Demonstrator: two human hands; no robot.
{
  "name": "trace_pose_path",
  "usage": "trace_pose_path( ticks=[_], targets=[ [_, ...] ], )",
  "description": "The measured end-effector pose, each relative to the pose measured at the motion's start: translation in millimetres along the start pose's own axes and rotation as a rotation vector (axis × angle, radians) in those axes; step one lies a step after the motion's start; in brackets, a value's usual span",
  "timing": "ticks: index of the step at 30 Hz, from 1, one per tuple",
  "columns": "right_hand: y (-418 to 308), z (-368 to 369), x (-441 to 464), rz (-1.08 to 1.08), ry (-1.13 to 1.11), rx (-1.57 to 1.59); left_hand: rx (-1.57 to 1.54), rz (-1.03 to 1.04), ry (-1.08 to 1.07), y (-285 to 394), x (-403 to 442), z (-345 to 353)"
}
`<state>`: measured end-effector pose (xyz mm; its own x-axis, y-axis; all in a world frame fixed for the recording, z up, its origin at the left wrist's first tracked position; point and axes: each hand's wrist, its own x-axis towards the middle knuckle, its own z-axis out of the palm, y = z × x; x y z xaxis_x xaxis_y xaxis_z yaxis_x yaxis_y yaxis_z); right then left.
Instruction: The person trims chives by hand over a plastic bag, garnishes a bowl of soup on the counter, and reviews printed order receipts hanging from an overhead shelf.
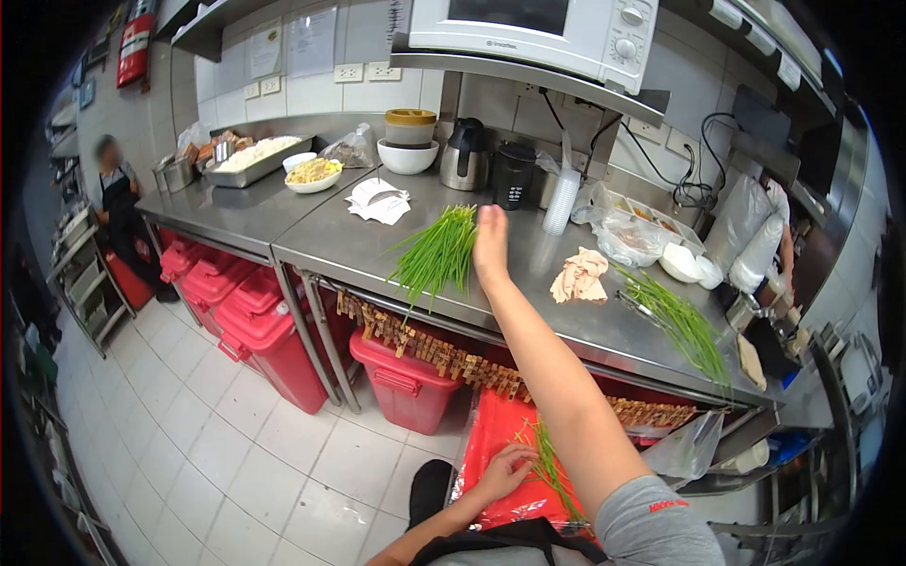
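On the steel counter a bunch of long green chives [439,250] lies with its tips over the front edge. My right hand [491,247] is upright against the right side of this bunch; its fingers are together and nothing shows in them. Lower down, my left hand [507,474] rests over a red plastic bag [491,424], beside loose green stalks [552,467]; its fingers are slightly curled, and whether they pinch a stalk is too small to tell. Another bunch of chives [675,316] lies at the counter's right, near a crumpled pinkish cloth [579,275].
Behind the chives stand a steel jug [465,156], a black cup [514,174] and stacked bowls [409,151]. A microwave [528,38] sits on a shelf above. Red bins [406,387] are below the counter. One person [118,189] is at the far left, another at the right.
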<state>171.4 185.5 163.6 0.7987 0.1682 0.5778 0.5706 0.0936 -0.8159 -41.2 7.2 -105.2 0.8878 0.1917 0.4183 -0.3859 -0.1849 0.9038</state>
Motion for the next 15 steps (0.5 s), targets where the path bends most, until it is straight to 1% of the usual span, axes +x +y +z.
trace_pose_path(
  ticks=[1, 3, 5, 7, 8, 9, 10, 11, 12, 13, 15],
  targets=[
    [0, -9, 1, -0.037, 0.076, 0.150, 0.012, -0.006, 0.000, 0, -1, 1],
    [-28, -37, -24, 0.079, 0.006, 0.452, 0.029, -0.013, 0.017, 1, -2, 2],
    [-39, -77, -56, 0.208, -0.448, 0.981, 0.050, -0.003, 0.005, -2, -1, 2],
    [-80, -126, -98, 0.357, -0.771, 1.199, 0.052, -0.005, 0.000, -3, -2, 3],
    [-93, -150, -110, 0.322, -0.950, 1.258, 0.045, -0.008, 0.000, -2, -1, 2],
    [-117, -172, -122, 0.124, -1.143, 1.294, 0.035, -0.014, 0.001, -1, -1, 2],
    [-140, -190, -129, -0.046, -1.309, 1.400, 0.013, -0.005, 0.042, -3, -1, 4],
    [-168, -214, -133, -0.149, -1.510, 1.413, 0.031, 0.022, 0.035, -4, 1, 6],
    [-191, -230, -135, -0.281, -1.631, 1.388, 0.047, 0.043, 0.024, -5, 2, 5],
    [-212, -242, -137, -0.400, -1.682, 1.351, 0.064, 0.059, 0.009, -6, 1, 4],
    [-246, -262, -144, -0.610, -1.685, 1.266, 0.118, 0.091, 0.000, -6, 0, 4]
  ],
)
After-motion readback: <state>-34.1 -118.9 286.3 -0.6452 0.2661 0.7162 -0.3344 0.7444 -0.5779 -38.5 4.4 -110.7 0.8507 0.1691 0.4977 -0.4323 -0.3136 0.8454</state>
